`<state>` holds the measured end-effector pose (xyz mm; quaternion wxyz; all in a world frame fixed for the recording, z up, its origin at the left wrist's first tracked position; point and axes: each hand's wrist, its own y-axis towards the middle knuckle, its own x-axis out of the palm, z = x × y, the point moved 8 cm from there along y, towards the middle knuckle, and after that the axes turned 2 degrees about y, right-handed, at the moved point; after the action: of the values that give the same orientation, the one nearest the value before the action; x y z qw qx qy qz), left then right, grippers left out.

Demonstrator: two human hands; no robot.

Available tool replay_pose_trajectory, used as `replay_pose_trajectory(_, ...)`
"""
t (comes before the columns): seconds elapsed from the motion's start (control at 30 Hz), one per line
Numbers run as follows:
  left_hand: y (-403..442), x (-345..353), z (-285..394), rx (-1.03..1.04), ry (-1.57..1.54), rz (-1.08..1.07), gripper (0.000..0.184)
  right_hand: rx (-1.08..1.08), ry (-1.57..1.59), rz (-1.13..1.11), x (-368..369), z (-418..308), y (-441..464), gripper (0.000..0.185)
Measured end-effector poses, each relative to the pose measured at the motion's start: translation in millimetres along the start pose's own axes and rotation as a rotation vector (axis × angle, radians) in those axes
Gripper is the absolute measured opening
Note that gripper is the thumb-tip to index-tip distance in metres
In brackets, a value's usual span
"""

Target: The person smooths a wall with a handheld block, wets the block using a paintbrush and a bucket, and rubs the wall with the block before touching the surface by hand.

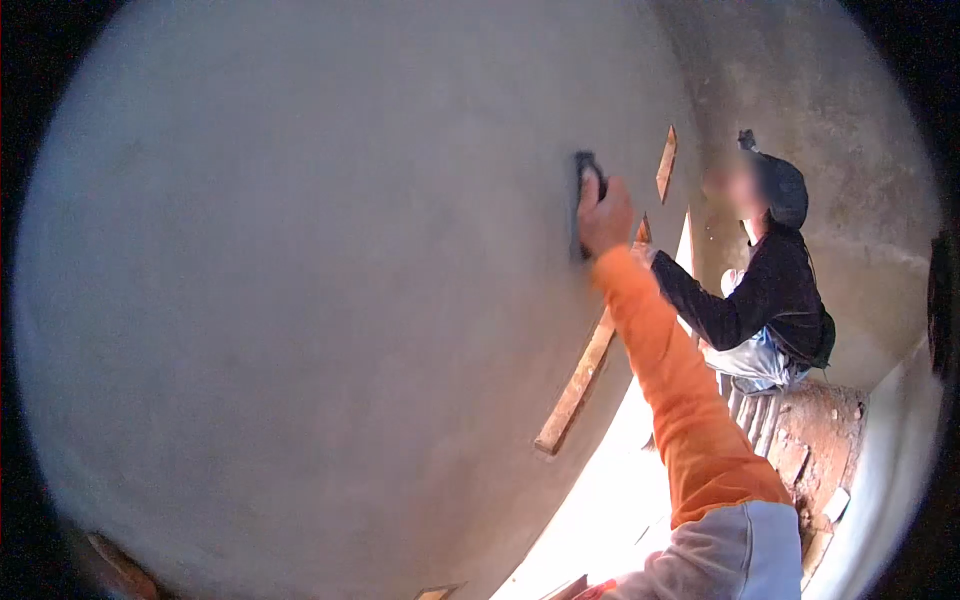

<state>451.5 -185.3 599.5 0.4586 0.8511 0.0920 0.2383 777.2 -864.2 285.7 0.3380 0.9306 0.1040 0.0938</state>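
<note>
My right hand [607, 218], in an orange sleeve, is wrapped round the dark handle of a plastering trowel [577, 225]. The trowel appears nearly edge-on, its long blade against the smooth grey wall [330, 260]. Slight blur hides whether the whole blade touches the surface. Just below and to the right of my hand, a wooden strip [575, 385] lies along the wall, partly covered by my forearm. My left hand is out of view.
A co-worker [775, 280] in a dark jacket crouches at right, one arm reaching toward the wall behind my wrist. A short wood piece [666, 165] sticks out higher up. Poles [755, 420] and reddish rubble [815, 430] lie below the co-worker. Bright light fills a gap beside the wall.
</note>
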Motion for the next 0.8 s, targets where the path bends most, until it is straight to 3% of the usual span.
replay_pose_trajectory(0.07, -12, -2, -3, 0.005, -0.004, 0.002, 0.045, 0.077, -0.035, 0.098, -11, 11, -1, 0.036)
replay_pose_trajectory(0.1, -8, 3, -6, 0.011, -0.003, -0.001, 0.045, 0.206, -0.066, 0.048, -8, 13, -4, 0.042)
replay_pose_trajectory(0.13, -10, 7, -9, 0.014, -0.005, -0.010, 0.044, 0.204, -0.075, 0.035, -9, 5, -29, 0.042)
replay_pose_trajectory(0.23, -13, 11, -16, 0.009, -0.001, -0.017, 0.044, -0.015, 0.099, 0.064, -3, -44, -61, 0.045)
replay_pose_trajectory(0.3, -20, 14, -17, 0.013, 0.005, -0.006, 0.044, -0.071, 0.095, -0.130, 16, -87, -48, 0.046)
replay_pose_trajectory(0.4, -29, 17, -17, 0.016, 0.015, 0.000, 0.044, -0.009, 0.048, -0.040, 40, -72, 20, 0.043)
replay_pose_trajectory(0.47, -34, 21, -20, 0.011, 0.011, -0.001, 0.043, 0.194, 0.022, 0.057, 51, -19, 27, 0.044)
replay_pose_trajectory(0.57, -38, 18, -28, -0.001, 0.013, 0.008, 0.043, 0.303, 0.055, -0.206, 38, -40, -51, 0.044)
replay_pose_trajectory(0.6, -42, 19, -30, -0.013, 0.018, 0.007, 0.043, 0.282, 0.060, -0.200, 35, -65, -56, 0.044)
replay_pose_trajectory(0.67, -46, 22, -30, -0.019, 0.018, 0.023, 0.043, -0.031, 0.171, -0.209, 36, -141, -55, 0.048)
replay_pose_trajectory(0.73, -51, 26, -30, -0.025, 0.025, 0.019, 0.043, -0.103, 0.076, -0.075, 53, -168, 6, 0.049)
replay_pose_trajectory(0.8, -56, 29, -34, -0.029, 0.024, 0.020, 0.043, 0.098, 0.038, -0.048, 56, -143, 48, 0.050)
